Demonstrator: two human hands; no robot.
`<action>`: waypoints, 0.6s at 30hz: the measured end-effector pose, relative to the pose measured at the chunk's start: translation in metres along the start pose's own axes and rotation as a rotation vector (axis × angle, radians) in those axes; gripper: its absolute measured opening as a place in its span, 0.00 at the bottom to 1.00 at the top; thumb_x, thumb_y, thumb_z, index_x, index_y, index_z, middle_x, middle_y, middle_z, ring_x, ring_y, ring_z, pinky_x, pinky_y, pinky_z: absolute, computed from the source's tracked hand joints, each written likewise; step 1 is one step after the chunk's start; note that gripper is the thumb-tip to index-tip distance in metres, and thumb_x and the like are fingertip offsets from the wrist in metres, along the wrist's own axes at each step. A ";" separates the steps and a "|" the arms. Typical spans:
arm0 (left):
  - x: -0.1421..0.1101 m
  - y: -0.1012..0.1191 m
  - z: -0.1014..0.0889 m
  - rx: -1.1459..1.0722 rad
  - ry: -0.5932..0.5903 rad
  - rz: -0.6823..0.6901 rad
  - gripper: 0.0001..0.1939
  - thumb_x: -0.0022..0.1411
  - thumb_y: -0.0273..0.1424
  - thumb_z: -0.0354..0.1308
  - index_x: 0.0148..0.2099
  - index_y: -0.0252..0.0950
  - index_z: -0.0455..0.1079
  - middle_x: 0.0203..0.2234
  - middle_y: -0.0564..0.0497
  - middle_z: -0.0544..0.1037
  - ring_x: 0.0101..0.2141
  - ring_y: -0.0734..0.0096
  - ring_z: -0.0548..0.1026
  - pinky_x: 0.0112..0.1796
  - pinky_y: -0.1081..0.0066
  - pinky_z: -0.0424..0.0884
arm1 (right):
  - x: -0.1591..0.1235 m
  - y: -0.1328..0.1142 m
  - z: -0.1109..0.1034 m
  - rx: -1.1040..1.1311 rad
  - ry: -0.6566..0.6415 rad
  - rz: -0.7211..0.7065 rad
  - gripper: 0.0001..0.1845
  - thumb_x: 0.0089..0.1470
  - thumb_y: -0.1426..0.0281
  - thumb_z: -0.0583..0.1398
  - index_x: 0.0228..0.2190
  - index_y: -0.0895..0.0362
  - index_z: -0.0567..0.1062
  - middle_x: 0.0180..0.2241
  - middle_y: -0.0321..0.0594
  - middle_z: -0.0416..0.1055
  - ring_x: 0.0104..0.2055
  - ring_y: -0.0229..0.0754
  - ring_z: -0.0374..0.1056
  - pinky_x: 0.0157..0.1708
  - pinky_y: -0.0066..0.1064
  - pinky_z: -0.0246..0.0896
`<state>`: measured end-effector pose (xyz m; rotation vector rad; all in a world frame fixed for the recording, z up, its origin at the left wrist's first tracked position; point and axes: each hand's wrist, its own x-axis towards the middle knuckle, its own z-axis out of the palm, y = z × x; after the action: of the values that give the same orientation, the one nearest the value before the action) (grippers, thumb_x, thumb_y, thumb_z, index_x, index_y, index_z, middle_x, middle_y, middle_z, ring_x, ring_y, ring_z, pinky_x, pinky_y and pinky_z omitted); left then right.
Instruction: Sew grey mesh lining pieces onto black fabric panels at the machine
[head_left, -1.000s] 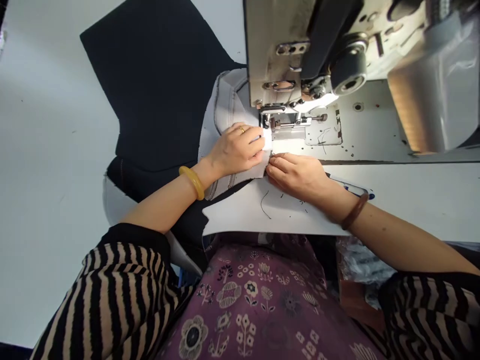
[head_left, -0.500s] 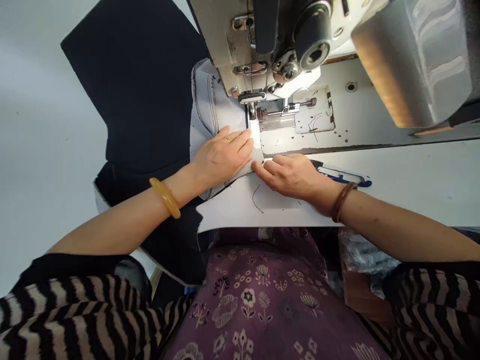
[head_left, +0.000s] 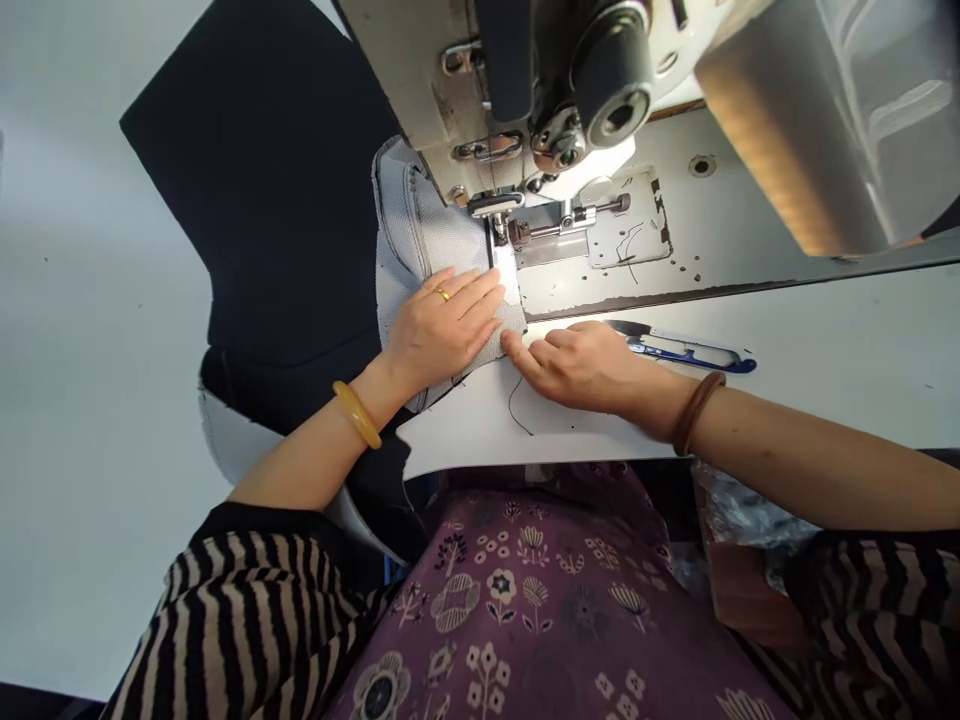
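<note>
A piece of light grey mesh-backed fabric (head_left: 450, 237) with dark stitched seams lies beneath the presser foot (head_left: 501, 230) of a sewing machine (head_left: 435, 100). My left hand (head_left: 446, 325) rests flat on this fabric, fingers stretched towards the foot. At the fabric's front right corner is my right hand (head_left: 577, 365), its fingers curled and the forefinger touching the edge; the thumb is hidden. Joined to the grey piece, a large black fabric (head_left: 277, 200) spreads out on the left. Blue-handled thread snips (head_left: 697, 352) lie just beyond my right wrist.
The white table (head_left: 840, 360) carries a loose dark thread (head_left: 517, 410) near its front edge. A metal guide (head_left: 562, 222) sits right of the foot. A shiny cover (head_left: 840, 120) hangs at the upper right. Below the table is clear plastic wrapping (head_left: 750, 510).
My left hand has flattened onto the grey fabric from a bent grip. My right hand's forefinger has straightened at the fabric edge. The camera view has shifted, so the machine appears further left.
</note>
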<state>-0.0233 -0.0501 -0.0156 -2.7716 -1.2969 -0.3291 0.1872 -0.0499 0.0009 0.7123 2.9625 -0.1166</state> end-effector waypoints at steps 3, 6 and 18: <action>0.000 -0.001 -0.001 0.037 0.039 0.027 0.18 0.70 0.34 0.46 0.54 0.33 0.72 0.52 0.43 0.77 0.51 0.61 0.75 0.54 0.60 0.68 | 0.000 -0.003 -0.004 0.002 -0.033 -0.006 0.26 0.62 0.82 0.41 0.52 0.68 0.71 0.23 0.41 0.71 0.21 0.35 0.57 0.18 0.31 0.36; 0.000 -0.001 -0.002 0.087 0.085 0.071 0.16 0.70 0.33 0.48 0.51 0.33 0.73 0.51 0.44 0.78 0.50 0.63 0.77 0.52 0.62 0.70 | 0.000 -0.004 -0.003 -0.005 -0.024 -0.016 0.27 0.61 0.83 0.41 0.51 0.68 0.72 0.23 0.42 0.71 0.21 0.35 0.60 0.18 0.31 0.35; 0.000 0.003 -0.004 0.118 0.108 0.072 0.14 0.67 0.30 0.50 0.49 0.34 0.75 0.49 0.44 0.79 0.49 0.63 0.78 0.52 0.62 0.70 | 0.000 -0.005 0.008 -0.026 0.145 -0.052 0.23 0.56 0.85 0.47 0.50 0.70 0.72 0.18 0.39 0.68 0.18 0.34 0.56 0.18 0.30 0.33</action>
<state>-0.0222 -0.0527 -0.0122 -2.6550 -1.1507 -0.3783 0.1855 -0.0548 -0.0070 0.6672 3.1151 -0.0305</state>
